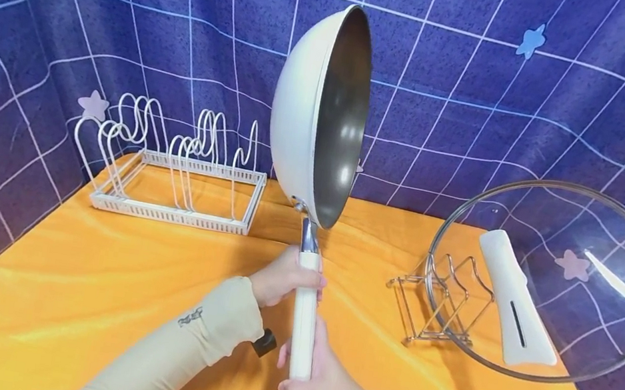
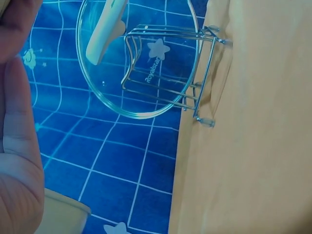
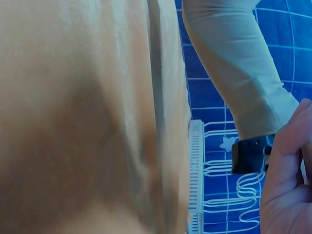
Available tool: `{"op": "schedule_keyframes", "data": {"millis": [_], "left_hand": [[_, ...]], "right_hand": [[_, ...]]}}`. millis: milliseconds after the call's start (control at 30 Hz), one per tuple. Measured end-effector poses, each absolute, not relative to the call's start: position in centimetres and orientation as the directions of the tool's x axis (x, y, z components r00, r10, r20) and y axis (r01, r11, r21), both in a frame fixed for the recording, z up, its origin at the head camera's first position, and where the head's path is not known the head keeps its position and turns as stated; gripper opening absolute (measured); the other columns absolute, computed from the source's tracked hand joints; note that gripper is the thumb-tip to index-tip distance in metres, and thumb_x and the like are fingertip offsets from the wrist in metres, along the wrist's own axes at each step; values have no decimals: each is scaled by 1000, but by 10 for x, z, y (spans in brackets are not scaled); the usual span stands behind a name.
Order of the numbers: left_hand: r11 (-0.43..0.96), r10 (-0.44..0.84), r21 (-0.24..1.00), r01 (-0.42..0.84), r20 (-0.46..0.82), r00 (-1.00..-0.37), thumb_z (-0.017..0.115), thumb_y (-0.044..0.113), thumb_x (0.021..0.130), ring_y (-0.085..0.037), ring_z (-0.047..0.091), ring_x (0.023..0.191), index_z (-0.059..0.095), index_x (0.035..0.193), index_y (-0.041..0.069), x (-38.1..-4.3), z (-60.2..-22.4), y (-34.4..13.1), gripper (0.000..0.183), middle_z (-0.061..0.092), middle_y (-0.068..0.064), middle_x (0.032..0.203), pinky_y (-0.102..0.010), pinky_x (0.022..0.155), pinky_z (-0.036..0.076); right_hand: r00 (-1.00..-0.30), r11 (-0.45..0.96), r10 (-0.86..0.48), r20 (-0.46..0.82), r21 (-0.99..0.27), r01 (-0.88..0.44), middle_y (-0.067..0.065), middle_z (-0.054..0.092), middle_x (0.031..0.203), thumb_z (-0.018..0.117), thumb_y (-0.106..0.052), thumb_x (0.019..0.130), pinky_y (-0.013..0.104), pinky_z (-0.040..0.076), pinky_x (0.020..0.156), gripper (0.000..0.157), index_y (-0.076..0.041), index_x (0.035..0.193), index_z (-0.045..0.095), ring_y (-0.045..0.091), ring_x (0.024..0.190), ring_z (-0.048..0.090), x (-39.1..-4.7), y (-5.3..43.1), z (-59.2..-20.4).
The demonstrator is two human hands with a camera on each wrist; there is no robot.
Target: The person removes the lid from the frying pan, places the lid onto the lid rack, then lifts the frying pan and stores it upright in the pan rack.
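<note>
A white wok [image 1: 301, 106] with a dark grey inside is held up on edge in the head view, its opening turned to the right. Its long white handle [image 1: 302, 328] points down toward me. My left hand [image 1: 282, 278] grips the handle's upper part, just below the metal neck. Lower down, near the handle's end, my right hand [image 1: 324, 379] grips it too. In the left wrist view part of the left hand [image 2: 19, 141] shows at the left edge. The right wrist view catches part of the right hand [image 3: 287, 180] and the left sleeve [image 3: 234, 63].
A white wire rack [image 1: 176, 215] stands at the back left of the orange-covered table [image 1: 88, 316]. At the right, a glass lid [image 1: 604, 313] with a white handle stands upright in a small metal wire stand [image 1: 441, 308]. A blue gridded cloth [image 1: 460, 55] hangs behind.
</note>
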State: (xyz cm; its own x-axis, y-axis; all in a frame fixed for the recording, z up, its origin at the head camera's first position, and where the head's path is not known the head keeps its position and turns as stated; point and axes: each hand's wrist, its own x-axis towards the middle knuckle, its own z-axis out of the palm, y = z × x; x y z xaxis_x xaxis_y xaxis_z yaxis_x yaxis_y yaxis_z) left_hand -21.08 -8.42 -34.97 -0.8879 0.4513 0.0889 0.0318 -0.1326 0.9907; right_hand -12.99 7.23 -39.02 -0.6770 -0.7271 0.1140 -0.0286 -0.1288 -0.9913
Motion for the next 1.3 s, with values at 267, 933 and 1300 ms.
{"op": "schedule_keyframes", "data": {"millis": [267, 933, 1300], "left_hand": [[-94, 468, 989, 117, 148, -871, 59, 0, 80, -13, 63, 64, 47, 86, -2, -207, -346, -95, 14, 58, -1, 74, -28, 69, 53], [56, 529, 952, 300, 227, -818, 70, 3, 79, -8, 53, 66, 51, 89, -5, -196, -324, -129, 22, 55, 1, 73, -24, 63, 46], [52, 507, 948, 314, 245, -827, 70, 5, 79, -9, 57, 68, 51, 90, -7, -193, -322, -135, 26, 57, 0, 76, -25, 65, 47]], "right_hand": [[-628, -163, -757, 181, -983, -87, 6, 50, 91, 60, 8, 73, 22, 52, 58, 88, 4, 139, 3, 7, 63, 57, -133, 73, -389], [-491, -173, -853, 177, -983, -54, 11, 50, 80, 56, 11, 73, 23, 53, 50, 73, 1, 128, 9, 6, 62, 62, -137, 61, -381], [-486, -120, -867, 110, -993, -10, 3, 52, 79, 58, 10, 72, 18, 46, 44, 78, -2, 131, 8, 7, 60, 63, -139, 58, -378]]}}
